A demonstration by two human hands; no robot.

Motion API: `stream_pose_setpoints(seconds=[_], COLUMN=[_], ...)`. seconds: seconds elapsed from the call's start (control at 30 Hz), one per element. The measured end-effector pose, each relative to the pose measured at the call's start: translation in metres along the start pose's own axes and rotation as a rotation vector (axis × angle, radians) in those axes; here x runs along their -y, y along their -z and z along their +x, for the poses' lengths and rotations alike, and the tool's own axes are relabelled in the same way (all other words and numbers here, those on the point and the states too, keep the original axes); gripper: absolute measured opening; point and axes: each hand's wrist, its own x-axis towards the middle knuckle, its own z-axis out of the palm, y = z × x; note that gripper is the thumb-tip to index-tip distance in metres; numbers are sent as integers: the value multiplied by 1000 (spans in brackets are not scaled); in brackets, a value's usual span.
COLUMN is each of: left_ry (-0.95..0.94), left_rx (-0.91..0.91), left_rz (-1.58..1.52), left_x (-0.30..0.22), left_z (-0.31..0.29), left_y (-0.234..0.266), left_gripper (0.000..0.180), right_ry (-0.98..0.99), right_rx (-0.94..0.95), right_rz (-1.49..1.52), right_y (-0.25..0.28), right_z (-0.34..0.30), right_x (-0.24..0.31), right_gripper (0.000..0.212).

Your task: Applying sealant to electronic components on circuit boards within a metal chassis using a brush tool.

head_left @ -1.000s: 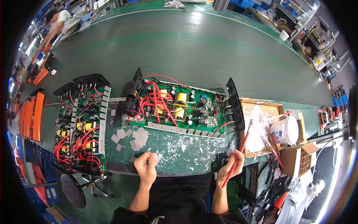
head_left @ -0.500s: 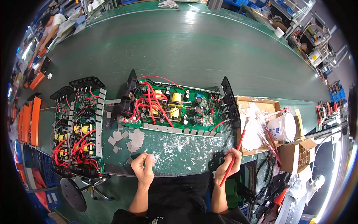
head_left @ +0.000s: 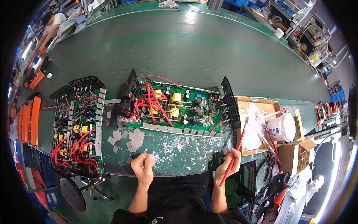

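Note:
My right hand (head_left: 231, 163) is closed around a thin red stick (head_left: 242, 139). It slants up over the near left corner of the cardboard tray; I cannot tell the kind of its tip. At the table's near edge my left hand (head_left: 143, 166) is curled with the thumb against the fingers; anything inside is hidden. Beyond both hands lies a green circuit board (head_left: 190, 112) with red wires, yellow coils and black end panels. Grey pads line its near edge. Loose grey square pads (head_left: 136, 139) lie just beyond my left hand.
Two similar boards (head_left: 86, 130) stand at the left, by orange parts (head_left: 30, 121). At the right, a cardboard tray (head_left: 257, 100) smeared with white paste holds a white tub (head_left: 284, 127) and red sticks. White flecks cover the green table (head_left: 175, 156). Another person (head_left: 52, 28) works far left.

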Motion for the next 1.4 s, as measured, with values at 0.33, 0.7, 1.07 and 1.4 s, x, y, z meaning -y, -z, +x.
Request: stream_pose_setpoints(seconds=[0.33,0.7,1.07,1.4], left_ry=[-7,-18,-17,-35], left_rx=[5,40,-4,29], left_rz=[5,39,14,-2], left_x=[-1,1,-2,0], left_z=[0,0,0,0], left_y=[0,3,0,0], left_gripper=[25,28,26,27], right_ry=[-4,0,-4,39], right_rx=[-5,-5,-2,-25], right_rz=[-2,-11,-12,-9], right_y=[0,-1,0,-2], right_z=[0,1,0,1], right_x=[1,1,2,-2], right_gripper=[14,15,16,13])
